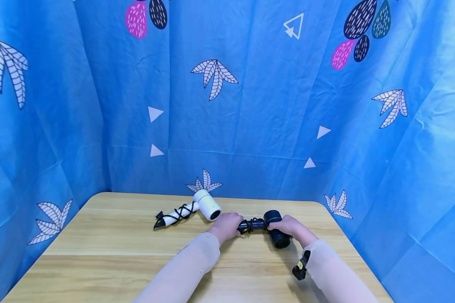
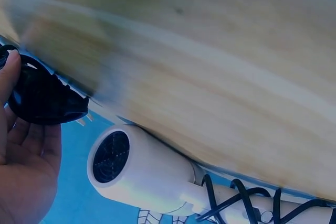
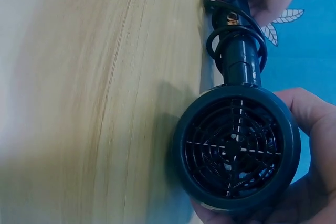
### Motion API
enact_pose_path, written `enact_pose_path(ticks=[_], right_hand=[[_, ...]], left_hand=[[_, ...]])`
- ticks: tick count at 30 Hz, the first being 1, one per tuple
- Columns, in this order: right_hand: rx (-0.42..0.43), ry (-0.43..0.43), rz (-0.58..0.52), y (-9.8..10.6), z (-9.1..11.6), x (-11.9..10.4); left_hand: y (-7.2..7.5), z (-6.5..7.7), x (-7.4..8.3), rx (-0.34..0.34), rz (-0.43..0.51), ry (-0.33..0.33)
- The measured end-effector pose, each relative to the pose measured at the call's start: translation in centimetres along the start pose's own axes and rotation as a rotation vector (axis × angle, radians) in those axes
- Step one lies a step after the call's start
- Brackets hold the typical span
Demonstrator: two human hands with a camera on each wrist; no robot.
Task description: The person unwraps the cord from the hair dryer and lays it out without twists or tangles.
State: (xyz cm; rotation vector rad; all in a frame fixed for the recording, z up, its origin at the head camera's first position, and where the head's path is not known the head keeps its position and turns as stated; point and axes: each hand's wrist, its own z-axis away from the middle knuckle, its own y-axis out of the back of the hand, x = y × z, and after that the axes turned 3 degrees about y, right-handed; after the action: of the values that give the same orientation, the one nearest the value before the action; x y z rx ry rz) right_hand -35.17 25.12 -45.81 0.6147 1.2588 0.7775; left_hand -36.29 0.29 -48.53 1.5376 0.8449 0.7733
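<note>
A black hair dryer (image 1: 279, 238) with its cord wound about the handle is held by both hands at the right of the table. My left hand (image 1: 226, 225) grips the handle end, its fingers around the cord-wrapped part. Round the barrel curls my right hand (image 1: 290, 226); the right wrist view shows the dryer's round grille (image 3: 233, 148) with thumb and fingers on either side of it. To the left lies a white hair dryer (image 1: 207, 205), a black cord criss-crossed over its handle, untouched and close to my left hand. In the left wrist view, the black handle end (image 2: 47, 95) sits in the left fingers.
The light wooden table (image 1: 98, 252) has rounded far corners. A blue patterned curtain (image 1: 227, 126) hangs behind it and along both sides. A black strap device (image 1: 301, 266) is worn at the right wrist.
</note>
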Motion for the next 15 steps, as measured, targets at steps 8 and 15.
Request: enact_pose_path(ticks=[8,15], right_hand=[[0.021,0.003,-0.025,0.11,0.4,-0.18],[0.013,-0.001,-0.039,0.27,0.36,-0.26]], left_hand=[[0.31,0.35,-0.48,0.014,0.057,-0.023],[0.11,0.51,-1.04,0.036,0.077,-0.029]])
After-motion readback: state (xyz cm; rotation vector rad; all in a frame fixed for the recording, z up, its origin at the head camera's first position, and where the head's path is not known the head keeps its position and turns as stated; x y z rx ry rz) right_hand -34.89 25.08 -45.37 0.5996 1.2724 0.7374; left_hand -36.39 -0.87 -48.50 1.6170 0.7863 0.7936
